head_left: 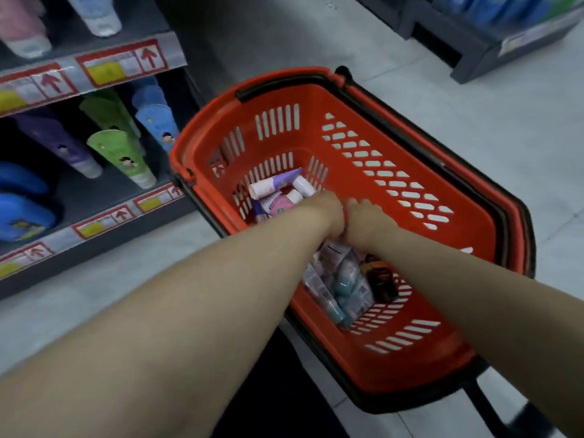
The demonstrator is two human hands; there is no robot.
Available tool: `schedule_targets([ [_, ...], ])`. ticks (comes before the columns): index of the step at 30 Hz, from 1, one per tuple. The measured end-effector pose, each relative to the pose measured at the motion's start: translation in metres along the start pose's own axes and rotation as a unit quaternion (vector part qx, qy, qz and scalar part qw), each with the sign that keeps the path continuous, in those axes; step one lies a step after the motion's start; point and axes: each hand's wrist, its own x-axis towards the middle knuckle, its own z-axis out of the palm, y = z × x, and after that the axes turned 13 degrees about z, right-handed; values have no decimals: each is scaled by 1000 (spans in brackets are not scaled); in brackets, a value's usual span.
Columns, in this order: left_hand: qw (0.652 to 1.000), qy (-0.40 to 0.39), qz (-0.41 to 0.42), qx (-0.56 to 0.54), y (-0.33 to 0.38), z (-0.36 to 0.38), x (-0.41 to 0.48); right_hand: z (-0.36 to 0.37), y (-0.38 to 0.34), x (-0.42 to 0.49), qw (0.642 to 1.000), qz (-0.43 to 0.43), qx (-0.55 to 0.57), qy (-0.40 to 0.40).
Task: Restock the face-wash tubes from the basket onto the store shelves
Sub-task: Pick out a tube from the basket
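Observation:
A red plastic basket (395, 191) stands on the floor by the shelf unit. Inside it lie several face-wash tubes (278, 194) in pink, purple and white at the far end, and boxed and teal items (341, 279) nearer me. Both my arms reach down into the basket. My left hand (325, 210) and my right hand (366, 222) are side by side over the products, fingers curled downward. What the fingers touch or hold is hidden by the hands themselves.
The shelves (94, 71) at left hold green (123, 153), blue (155, 121) and purple (63, 147) tubes, with red-and-yellow price labels on the edges. Another dark shelf unit (493, 36) stands at the top right. Pale tiled floor (474, 121) surrounds the basket.

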Motion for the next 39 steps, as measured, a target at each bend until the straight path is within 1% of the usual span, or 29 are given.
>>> schedule_targets([
  [2,997,-80,-1,20,8,20,10,16,14,4,996,56,-44,-59],
  [4,991,-136,14,12,16,38,12,30,26,9,988,119,-39,-90],
  [7,984,-173,39,7,16,54,16,41,32,18,969,224,74,-71],
  [8,983,-183,34,2,13,56,19,43,34,19,958,251,106,-86],
  [9,982,-187,32,-4,9,57,23,43,35,18,951,262,115,-120],
  [10,982,-188,22,-15,5,58,27,42,38,16,944,260,111,-171],
  [13,983,-176,-3,-57,-1,62,35,36,40,9,919,227,82,-311],
  [15,983,-159,-15,-90,-1,61,36,33,38,6,886,234,150,-371],
  [17,980,-143,-34,-132,-1,56,36,36,31,4,848,258,232,-400],
  [18,979,-124,-48,-151,-1,52,34,40,28,6,832,265,280,-400],
  [19,976,-115,-64,-175,-2,49,33,41,25,7,808,275,338,-397],
  [20,967,-119,-81,-209,-3,46,32,38,22,7,784,281,390,-393],
  [21,954,-133,-97,-250,-5,44,31,37,21,9,773,279,420,-385],
  [22,941,-144,-109,-286,-5,42,29,35,21,9,778,272,419,-381],
  [24,925,-154,-133,-321,-5,42,25,36,22,8,803,267,370,-384],
  [27,920,-166,-141,-327,-5,46,26,48,18,1,842,233,296,-385],
  [29,920,-170,-136,-327,-5,47,26,55,16,-1,865,193,286,-363],
  [30,919,-170,-135,-328,-5,47,26,56,16,-1,870,178,294,-355],
  [32,920,-166,-136,-328,-6,47,27,50,17,-3,863,178,327,-341],
  [33,920,-153,-141,-332,-6,47,28,45,18,-3,852,186,359,-332],
  [34,921,-129,-146,-337,-7,46,29,40,18,-3,833,190,407,-323],
  [35,917,-97,-155,-355,-8,44,29,34,17,-4,805,184,466,-316],
  [37,892,-30,-174,-416,-9,39,30,24,13,-6,751,158,569,-294],
  [38,875,-8,-184,-448,-10,36,31,20,12,-6,734,147,601,-281],
  [39,859,-3,-196,-473,-11,33,31,16,12,-7,721,142,621,-272],
])
